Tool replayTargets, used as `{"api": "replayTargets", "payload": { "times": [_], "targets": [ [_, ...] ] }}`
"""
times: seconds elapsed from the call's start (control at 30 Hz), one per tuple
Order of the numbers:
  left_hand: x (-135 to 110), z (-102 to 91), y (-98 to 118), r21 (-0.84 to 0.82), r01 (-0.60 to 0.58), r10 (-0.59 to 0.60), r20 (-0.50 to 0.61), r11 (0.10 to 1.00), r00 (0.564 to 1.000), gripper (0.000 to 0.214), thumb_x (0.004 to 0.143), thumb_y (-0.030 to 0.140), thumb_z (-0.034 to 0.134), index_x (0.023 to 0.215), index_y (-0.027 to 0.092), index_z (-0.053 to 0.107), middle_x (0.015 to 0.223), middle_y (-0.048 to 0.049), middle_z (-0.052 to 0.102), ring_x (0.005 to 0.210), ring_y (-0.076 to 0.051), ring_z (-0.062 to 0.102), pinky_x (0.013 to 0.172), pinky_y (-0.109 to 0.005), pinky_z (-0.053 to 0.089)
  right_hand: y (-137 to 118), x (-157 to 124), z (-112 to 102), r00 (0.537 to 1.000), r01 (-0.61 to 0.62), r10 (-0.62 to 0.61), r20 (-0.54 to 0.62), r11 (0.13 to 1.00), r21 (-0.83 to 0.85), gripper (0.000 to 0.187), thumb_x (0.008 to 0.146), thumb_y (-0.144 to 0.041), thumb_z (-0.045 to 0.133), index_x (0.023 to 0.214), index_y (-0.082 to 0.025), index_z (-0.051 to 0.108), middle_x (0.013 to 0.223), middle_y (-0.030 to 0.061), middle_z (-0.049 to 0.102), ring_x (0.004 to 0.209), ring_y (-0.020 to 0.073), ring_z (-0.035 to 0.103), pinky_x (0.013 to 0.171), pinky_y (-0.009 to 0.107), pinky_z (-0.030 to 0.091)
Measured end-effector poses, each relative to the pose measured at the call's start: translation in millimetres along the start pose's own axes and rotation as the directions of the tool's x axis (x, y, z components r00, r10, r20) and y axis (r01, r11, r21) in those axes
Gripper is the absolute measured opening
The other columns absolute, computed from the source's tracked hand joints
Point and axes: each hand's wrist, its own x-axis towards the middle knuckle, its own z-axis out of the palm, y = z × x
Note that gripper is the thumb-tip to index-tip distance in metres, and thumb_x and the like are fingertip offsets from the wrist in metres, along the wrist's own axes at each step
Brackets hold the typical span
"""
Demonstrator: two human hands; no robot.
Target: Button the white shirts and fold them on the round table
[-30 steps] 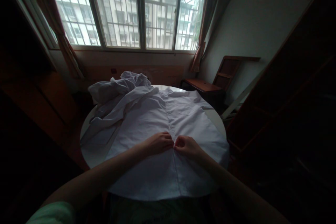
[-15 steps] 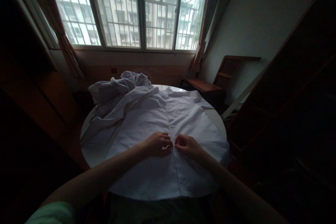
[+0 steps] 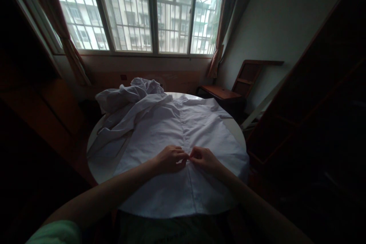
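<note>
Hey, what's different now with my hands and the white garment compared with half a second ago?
Your left hand has edged slightly right, closing the small gap to your right hand. Any change of hold is too small to tell. The white garment and round table stayed put.

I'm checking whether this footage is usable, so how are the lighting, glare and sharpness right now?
Head view: bright daylight through the window, room corners nearly black; head view: glare on the table's far rim; head view: left hand and right hand dim, fingertip detail too soft to tell; head view: leaning window uprights suggest lens distortion.
</note>
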Motion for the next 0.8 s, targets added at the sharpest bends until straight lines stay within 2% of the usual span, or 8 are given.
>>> {"api": "replayTargets", "payload": {
  "times": [0.17,0.4,0.6,0.8],
  "targets": [
    [0.8,-0.2,0.3,-0.042,0.028,-0.028,0.017,0.999,0.999,0.015,0.072,0.015,0.048,0.070,0.017,0.063,0.053,0.0008,0.055,0.051,-0.009,0.050,0.054,-0.020,0.039,-1.7,0.0,-1.4,1.000,-0.012,0.012,0.006,1.000,-0.007,0.006,0.067,-0.017,0.057,0.067,-0.013,0.062,0.057,-0.0001,0.058,0.054,0.0097,0.049,0.049,0.019,0.033],
    [2.0,3.9,-2.2,-0.112,0.159,-0.156,0.038,0.981,0.987,0.015,0.073,0.021,0.052,0.071,0.019,0.066,0.049,0.0025,0.054,0.046,-0.007,0.049,0.048,-0.017,0.034,-0.2,0.3,-0.7,1.000,-0.020,0.020,0.010,1.000,-0.016,0.007,0.066,-0.015,0.056,0.068,-0.013,0.062,0.059,0.0003,0.059,0.055,0.0102,0.051,0.050,0.019,0.033],
    [3.8,3.0,-2.6,-0.128,0.209,-0.201,0.074,0.970,0.977,0.016,0.072,0.022,0.052,0.070,0.020,0.067,0.048,0.0031,0.055,0.046,-0.006,0.047,0.049,-0.016,0.033,-2.6,0.4,-0.9,1.000,-0.007,0.007,-0.004,1.000,-0.026,0.006,0.066,-0.013,0.054,0.065,-0.014,0.061,0.059,0.0002,0.060,0.055,0.0100,0.050,0.050,0.019,0.033],
    [5.1,1.6,-2.5,-0.218,0.329,-0.303,0.143,0.919,0.942,0.018,0.072,0.021,0.051,0.073,0.018,0.069,0.044,0.0048,0.050,0.042,-0.004,0.040,0.047,-0.015,0.029,-1.1,0.8,0.6,1.000,-0.019,0.019,-0.007,0.999,-0.033,0.007,0.066,-0.013,0.054,0.065,-0.014,0.060,0.058,0.0003,0.060,0.054,0.0101,0.051,0.051,0.019,0.033]
  ]
}}
